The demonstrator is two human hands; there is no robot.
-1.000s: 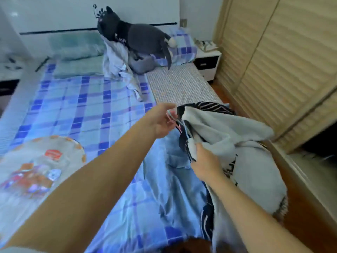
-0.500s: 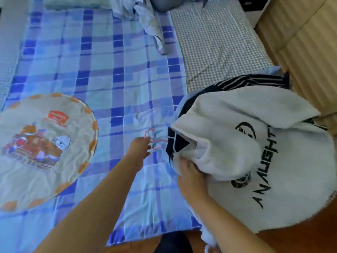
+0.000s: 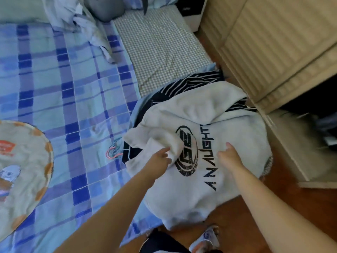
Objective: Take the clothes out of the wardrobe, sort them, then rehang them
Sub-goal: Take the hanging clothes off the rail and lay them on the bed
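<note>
A white sweatshirt point(image 3: 198, 114) with a black printed logo lies on top of a dark striped garment point(image 3: 193, 82) at the bed's right edge, partly hanging over it. Pink and blue hanger hooks point(image 3: 113, 150) stick out from under the pile on the left. My left hand point(image 3: 159, 158) pinches a bunched fold of the sweatshirt beside the logo. My right hand point(image 3: 228, 156) rests flat on the printed front, fingers loosely spread. The hangers' bodies are hidden under the clothes.
The blue checked bedsheet point(image 3: 73, 84) stretches to the left, with a round printed cover point(image 3: 27, 161) on it. Crumpled pale clothes point(image 3: 82, 21) lie at the bed's head. The slatted wardrobe door point(image 3: 273, 42) stands to the right, its dark opening point(image 3: 313, 99) beyond. My slippered foot point(image 3: 206, 238) is on the wood floor.
My left hand has let go of the hanger hooks and moved right onto the sweatshirt fold. My right hand has shifted from the collar to the printed front. The camera has tilted down.
</note>
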